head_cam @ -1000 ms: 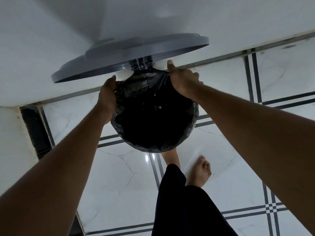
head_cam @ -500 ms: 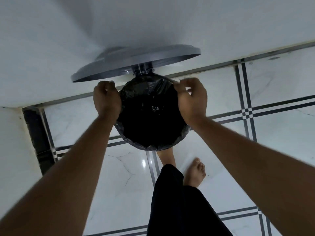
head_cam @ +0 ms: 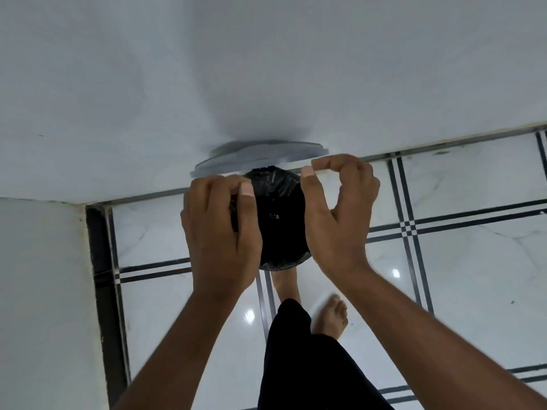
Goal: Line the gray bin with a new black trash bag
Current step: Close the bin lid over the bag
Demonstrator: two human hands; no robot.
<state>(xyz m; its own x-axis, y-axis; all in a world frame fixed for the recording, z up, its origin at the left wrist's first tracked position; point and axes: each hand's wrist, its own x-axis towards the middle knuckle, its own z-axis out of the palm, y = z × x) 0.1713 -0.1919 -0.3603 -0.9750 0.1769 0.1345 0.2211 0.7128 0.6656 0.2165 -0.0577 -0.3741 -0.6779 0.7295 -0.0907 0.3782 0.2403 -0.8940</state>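
The left hand (head_cam: 219,232) is hovering over the left side of the bin's mouth, back toward the camera, its fingers curling inward with the thumb alongside them; whether they are pinching any plastic cannot be told from here. The right hand (head_cam: 337,214) is hanging over the right side of the mouth with fingers bent into a loose claw, the thumb and forefinger tips apart and holding nothing.

Between the two hands, the crinkled black plastic trash bag (head_cam: 278,208) is lining the round gray bin, its glossy film folding over the rim at the far and near edges; the bin's own wall is hidden under it. The flat round gray plastic lid (head_cam: 260,156) is standing open behind the mouth, leaning against the white wall (head_cam: 266,69).

The bin is sitting on the glossy white marble-look tiled floor (head_cam: 473,261) with dark stripe borders, right against the wall's base. Bare feet (head_cam: 331,316) and a black trouser leg (head_cam: 310,365) are showing nearer the camera.
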